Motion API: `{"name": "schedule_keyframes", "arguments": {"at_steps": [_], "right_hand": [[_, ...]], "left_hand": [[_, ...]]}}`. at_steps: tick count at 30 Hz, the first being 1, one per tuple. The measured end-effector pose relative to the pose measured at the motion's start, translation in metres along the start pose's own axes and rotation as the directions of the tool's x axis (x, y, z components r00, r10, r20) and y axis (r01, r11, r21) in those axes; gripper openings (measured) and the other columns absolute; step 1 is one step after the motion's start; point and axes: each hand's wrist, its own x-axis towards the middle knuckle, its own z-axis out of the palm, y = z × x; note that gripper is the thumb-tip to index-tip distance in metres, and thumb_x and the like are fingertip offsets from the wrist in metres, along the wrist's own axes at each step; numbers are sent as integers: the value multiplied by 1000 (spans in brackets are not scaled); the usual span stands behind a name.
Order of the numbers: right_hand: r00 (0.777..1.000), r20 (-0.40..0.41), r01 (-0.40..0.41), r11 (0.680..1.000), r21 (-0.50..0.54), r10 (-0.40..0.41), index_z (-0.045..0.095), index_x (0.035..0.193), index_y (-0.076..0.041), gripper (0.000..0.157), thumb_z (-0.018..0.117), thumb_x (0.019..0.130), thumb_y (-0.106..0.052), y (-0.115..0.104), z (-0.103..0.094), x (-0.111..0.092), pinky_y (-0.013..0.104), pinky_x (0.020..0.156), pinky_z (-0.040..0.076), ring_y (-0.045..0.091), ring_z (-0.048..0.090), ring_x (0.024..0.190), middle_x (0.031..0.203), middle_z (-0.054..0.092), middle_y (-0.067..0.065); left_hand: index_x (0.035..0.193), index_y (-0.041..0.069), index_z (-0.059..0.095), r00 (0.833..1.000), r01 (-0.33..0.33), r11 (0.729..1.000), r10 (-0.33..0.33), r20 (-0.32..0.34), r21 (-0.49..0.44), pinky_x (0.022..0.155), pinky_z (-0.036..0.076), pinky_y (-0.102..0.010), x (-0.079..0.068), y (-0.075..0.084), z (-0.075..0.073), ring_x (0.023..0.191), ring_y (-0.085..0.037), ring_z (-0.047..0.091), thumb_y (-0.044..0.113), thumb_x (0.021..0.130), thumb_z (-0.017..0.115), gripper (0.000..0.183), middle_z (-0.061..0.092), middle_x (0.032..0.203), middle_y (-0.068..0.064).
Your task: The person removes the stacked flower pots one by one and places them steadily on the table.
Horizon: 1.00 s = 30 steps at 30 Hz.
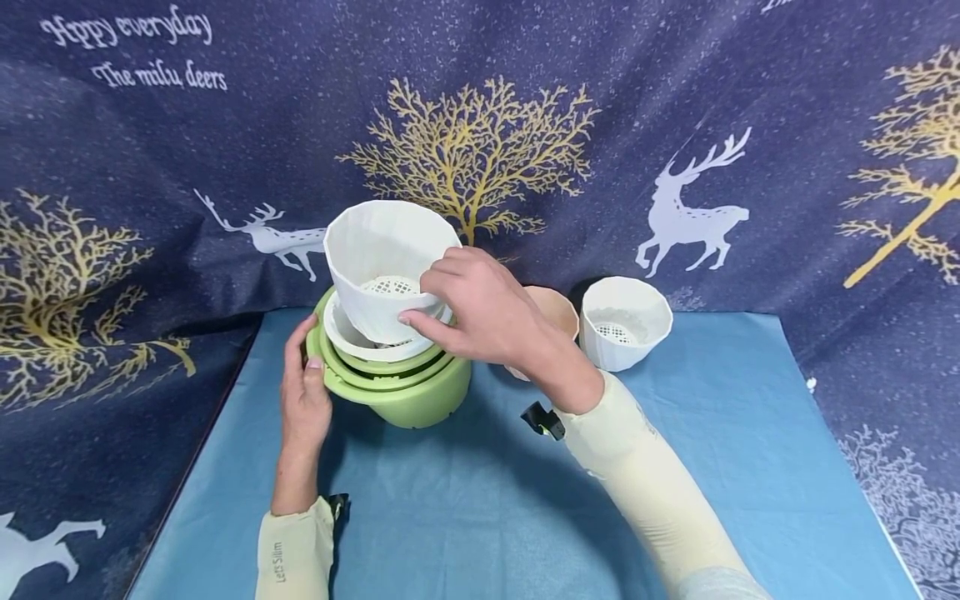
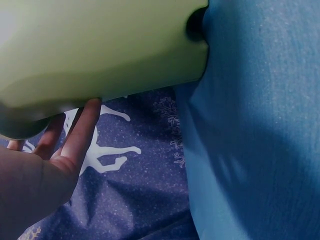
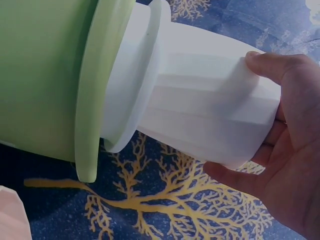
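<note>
Head view: a white faceted pot (image 1: pixel 367 307) with a perforated base rests in a round-rimmed white pot (image 1: pixel 336 333) nested in smooth green pots (image 1: pixel 420 404), above the blue cloth-covered tabletop (image 1: pixel 450 508). The right hand (image 1: pixel 480 304) pinches its rim; the left hand's (image 1: pixel 306 387) fingers grip the green rim.

Left wrist: a rounded notch (image 2: pixel 195 25) marks the green base.

Right wrist: fluted outer walls show.

Your left hand (image 2: pixel 47 172) touches the green pot (image 2: pixel 100 55) above it; blue cloth (image 2: pixel 255 100) lies to the hand's right, dark patterned fabric (image 2: pixel 145 200) behind.
</note>
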Motion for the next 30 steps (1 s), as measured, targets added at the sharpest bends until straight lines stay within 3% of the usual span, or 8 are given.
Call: {"name": "schedule_keyframes", "arguments": {"at_steps": [8,18,30], "right_hand": [[999,-49,11,1000,6,-11,52,70,-13,43,73,98,-37,0,-3,-1,41,78,45,20,49,70,69,52,-2],[996,-83,21,1000,7,-21,58,77,-11,37,78,97,-35,-3,-14,-3,41,86,46,22,56,81,77,59,-1],[988,-149,56,998,38,-50,57,76,-10,36,81,96,-28,-3,-25,-10,40,83,44,22,51,77,75,55,0]], "left_hand": [[161,11,45,1000,0,1000,0,4,-6,107,36,-18,0,-1,0,134,-6,49,15,110,37,52,48,160,-12],[160,6,44,1000,-15,1000,15,-3,-3,107,35,-17,1,0,2,133,-5,48,13,110,36,52,48,159,-17],[161,11,46,1000,-19,1000,19,-1,-1,108,35,-18,0,-1,0,134,-6,49,16,110,37,52,48,160,-12]]}}
